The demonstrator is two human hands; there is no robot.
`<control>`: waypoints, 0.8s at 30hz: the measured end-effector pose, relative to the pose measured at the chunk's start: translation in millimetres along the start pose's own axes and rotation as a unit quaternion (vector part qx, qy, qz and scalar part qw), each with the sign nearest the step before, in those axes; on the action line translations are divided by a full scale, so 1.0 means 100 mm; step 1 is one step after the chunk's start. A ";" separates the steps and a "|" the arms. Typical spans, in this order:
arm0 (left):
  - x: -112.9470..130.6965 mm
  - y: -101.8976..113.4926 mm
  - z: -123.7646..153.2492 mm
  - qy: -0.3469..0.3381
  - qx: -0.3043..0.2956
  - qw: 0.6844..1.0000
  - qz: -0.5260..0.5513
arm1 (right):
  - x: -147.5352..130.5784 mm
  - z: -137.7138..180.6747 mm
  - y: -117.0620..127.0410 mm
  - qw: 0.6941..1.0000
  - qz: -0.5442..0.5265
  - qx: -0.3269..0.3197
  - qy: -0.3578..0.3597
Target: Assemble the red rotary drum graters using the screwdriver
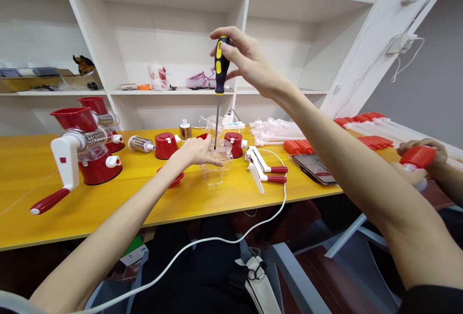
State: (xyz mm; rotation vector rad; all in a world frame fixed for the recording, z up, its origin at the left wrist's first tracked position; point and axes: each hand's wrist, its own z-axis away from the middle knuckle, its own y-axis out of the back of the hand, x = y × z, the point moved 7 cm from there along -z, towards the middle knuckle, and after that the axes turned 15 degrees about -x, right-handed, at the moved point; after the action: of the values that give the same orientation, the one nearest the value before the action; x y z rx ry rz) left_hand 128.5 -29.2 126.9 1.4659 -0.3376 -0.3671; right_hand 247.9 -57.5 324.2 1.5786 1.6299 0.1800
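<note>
My right hand [242,58] grips a black and yellow screwdriver [222,65] by its handle, the shaft pointing straight down. Its tip reaches into a clear plastic grater body [213,174] on the yellow table. Around the left side of that clear part my left hand [200,151] is closed, holding it down. A red suction base [236,144] stands just right of the clear part, and another red base [166,145] is to its left. Partly hidden under my left forearm lies a red piece [176,179].
Two assembled red rotary graters [90,150] stand at left, near a drum blade [141,144]. White cranks with red handles [267,171], a phone [314,168] and a white cable [202,240] lie to the right and front. A co-worker's hands [415,159] hold a red ribbed part.
</note>
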 end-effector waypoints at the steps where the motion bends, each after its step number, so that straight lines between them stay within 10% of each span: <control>1: 0.00 0.00 0.00 -0.001 0.001 1.000 0.001 | -0.01 -0.01 0.01 1.000 -0.008 0.000 0.001; 24: 0.03 0.03 0.01 0.007 -0.003 1.000 -0.009 | 0.13 -0.11 0.05 0.994 -0.073 0.050 0.067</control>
State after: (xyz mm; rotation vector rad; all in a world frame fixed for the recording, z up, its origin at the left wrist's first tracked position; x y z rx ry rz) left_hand 131.1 -31.8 129.5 1.4651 -0.3120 -0.3707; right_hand 246.3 -40.3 328.6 1.5431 1.8771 0.1308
